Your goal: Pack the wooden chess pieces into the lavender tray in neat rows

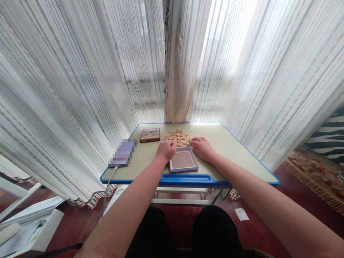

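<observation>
Round pieces (178, 138), illegible (far too small)

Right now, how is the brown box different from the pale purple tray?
The brown box shows a printed top, while the pale purple tray has its hollow side up. The brown box lies farther back and left; the pale purple tray is nearer the front edge. Both lie flat on the table.

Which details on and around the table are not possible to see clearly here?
Head view:
Round pieces: markings too small to read.
Left hand: its own back hides whether it grips a piece.
Purple object: blurred by pixelation.
White box: cut off by the left edge.
</observation>
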### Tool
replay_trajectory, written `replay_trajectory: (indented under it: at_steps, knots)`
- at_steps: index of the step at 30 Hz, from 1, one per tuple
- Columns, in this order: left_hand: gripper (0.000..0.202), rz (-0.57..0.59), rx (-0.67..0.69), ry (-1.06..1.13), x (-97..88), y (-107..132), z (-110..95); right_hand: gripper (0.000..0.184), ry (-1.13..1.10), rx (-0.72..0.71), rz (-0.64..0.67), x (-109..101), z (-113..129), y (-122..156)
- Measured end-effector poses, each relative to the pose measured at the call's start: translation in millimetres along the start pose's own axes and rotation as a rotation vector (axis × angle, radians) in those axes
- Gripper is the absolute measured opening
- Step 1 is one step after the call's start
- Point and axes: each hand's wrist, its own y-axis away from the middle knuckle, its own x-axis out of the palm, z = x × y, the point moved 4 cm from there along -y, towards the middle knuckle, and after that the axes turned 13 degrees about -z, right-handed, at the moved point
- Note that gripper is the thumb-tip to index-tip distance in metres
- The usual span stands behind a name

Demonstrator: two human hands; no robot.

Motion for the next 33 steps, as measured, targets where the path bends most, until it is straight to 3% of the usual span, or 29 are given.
replay_trajectory:
  at_steps: [4,8,10,14,17,19,20,22,25,29,33]
  knots:
    - [0.025,-0.020,-0.011,0.039,3.1,-5.4,5.2,0.036,-0.038,0.090,0.001,2.4,-14.8,-27.5]
    - [0.022,-0.372,-0.040,0.069,-6.3,-9.5,18.2,0.034,-0.116,0.217,-0.135,8.6,-23.6,-46.4]
    - [0.023,-0.448,-0.059,0.049,-7.8,-13.5,23.6,0.032,-0.140,0.184,-0.196,12.1,-22.8,-47.8]
    - [0.023,-0.282,0.034,0.113,-1.2,-42.7,23.8,0.027,-0.166,0.070,-0.165,20.3,-20.5,-43.6]
    - [0.031,-0.182,-0.013,0.197,4.4,-70.5,28.4,0.025,-0.154,0.049,-0.071,25.5,-20.4,-41.3]
    - [0.035,-0.211,0.027,0.166,7.1,-80.9,30.5,0.026,-0.148,0.041,-0.065,24.5,-18.5,-41.3]
    - [0.036,-0.223,0.082,0.118,8.9,-82.7,30.4,0.027,-0.146,0.034,-0.061,23.6,-16.6,-41.6]
    - [0.037,-0.124,0.261,0.027,16.8,-80.2,27.0,0.026,-0.139,0.030,-0.040,22.3,-12.4,-41.8]
    - [0.045,-0.112,0.261,-0.038,18.4,-75.6,30.4,0.025,-0.113,0.009,-0.011,21.7,-6.1,-41.6]
    - [0.049,0.044,0.342,-0.108,22.5,-74.3,30.0,0.025,-0.108,-0.009,-0.017,22.1,-2.5,-41.5]
    - [0.045,0.118,0.280,-0.106,27.4,-74.4,29.1,0.024,-0.104,0.014,-0.024,20.5,-3.4,-41.2]
